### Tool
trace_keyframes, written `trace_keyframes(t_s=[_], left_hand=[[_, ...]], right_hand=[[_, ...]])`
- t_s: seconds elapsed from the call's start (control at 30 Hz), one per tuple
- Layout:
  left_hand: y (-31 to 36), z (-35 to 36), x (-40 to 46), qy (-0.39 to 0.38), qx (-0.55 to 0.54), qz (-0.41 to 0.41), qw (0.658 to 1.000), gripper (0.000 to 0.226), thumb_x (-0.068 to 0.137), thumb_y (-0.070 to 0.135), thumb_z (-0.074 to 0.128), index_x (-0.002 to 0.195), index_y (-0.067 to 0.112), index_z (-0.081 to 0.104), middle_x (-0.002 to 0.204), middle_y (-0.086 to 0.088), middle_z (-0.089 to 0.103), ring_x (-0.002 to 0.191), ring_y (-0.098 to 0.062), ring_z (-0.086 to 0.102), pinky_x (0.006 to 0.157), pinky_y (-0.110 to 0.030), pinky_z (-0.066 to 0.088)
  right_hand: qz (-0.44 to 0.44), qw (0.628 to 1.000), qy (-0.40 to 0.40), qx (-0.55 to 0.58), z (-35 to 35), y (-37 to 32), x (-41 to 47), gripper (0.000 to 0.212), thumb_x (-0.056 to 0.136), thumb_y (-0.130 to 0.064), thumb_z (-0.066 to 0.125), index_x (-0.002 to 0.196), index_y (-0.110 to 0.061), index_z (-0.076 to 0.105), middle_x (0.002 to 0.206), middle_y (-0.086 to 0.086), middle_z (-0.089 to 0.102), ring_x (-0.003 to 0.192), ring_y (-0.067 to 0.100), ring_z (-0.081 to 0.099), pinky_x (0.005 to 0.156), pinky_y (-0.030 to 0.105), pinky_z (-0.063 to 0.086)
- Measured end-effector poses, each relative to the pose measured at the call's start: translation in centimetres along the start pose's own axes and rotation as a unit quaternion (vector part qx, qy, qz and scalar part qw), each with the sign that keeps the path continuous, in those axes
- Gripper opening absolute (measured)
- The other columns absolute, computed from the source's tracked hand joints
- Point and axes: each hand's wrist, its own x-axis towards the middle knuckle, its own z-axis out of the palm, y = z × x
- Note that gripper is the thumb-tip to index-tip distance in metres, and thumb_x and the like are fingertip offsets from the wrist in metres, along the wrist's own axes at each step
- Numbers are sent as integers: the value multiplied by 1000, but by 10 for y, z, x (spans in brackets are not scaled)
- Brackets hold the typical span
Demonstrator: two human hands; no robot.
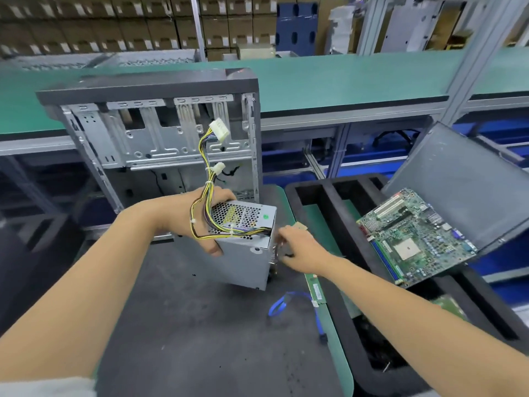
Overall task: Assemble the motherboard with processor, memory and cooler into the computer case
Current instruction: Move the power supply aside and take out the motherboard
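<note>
Power supply (pixel 246 242) in left hand (pixel 197 222)

Showing silver-grey with a honeycomb-perforated top and a green sticker: the power supply (pixel 246 247), trailing yellow, black and purple wires (pixel 204 179). Lying green with white slots at three o'clock: the motherboard (pixel 415 236). Curling blue at five o'clock on the dark grey mat (pixel 186 325): a cable (pixel 286 303).

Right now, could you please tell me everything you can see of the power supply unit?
The power supply unit is a grey sheet-metal box with a honeycomb-perforated top and a small green sticker. A bundle of yellow and black wires, cable-tied, rises to white connectors. It is held tilted above the dark mat, in front of the open computer case. The left hand grips it and its wires; the right hand reaches its right side.
</note>
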Motion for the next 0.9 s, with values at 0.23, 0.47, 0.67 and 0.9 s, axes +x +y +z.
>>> trace_keyframes(t_s=[0.23,0.47,0.67,0.9], left_hand=[[14,-1,18,2,26,22,999,79,46,46,89,110,35,45,103,11,49,98,-7,49,82,-27,44],[31,2,35,5,28,51,998,78,48,43,89,112,32,47,105,11,52,100,-6,49,83,-22,44],[49,1,52,32,2,55,998,80,50,36,92,117,27,48,110,10,52,103,-7,51,88,-27,46],[61,4,75,30,6,30,999,83,50,41,90,120,26,47,113,7,51,107,-13,50,94,-38,44]], right_hand=[[111,961,-226,-117,10,10,-50,39,78,-30,73,107,-8,59,105,10,63,95,27,60,76,32,48],[209,975,-60,53,-19,53,-62,18,90,-17,63,104,-4,62,93,9,64,80,20,59,72,27,48],[250,968,-24,-22,-21,93,-47,15,92,-9,55,107,-7,55,95,13,62,90,32,60,72,33,45],[231,966,-102,-53,1,95,-13,19,95,-10,47,77,-14,45,84,9,53,106,28,60,76,29,42]])
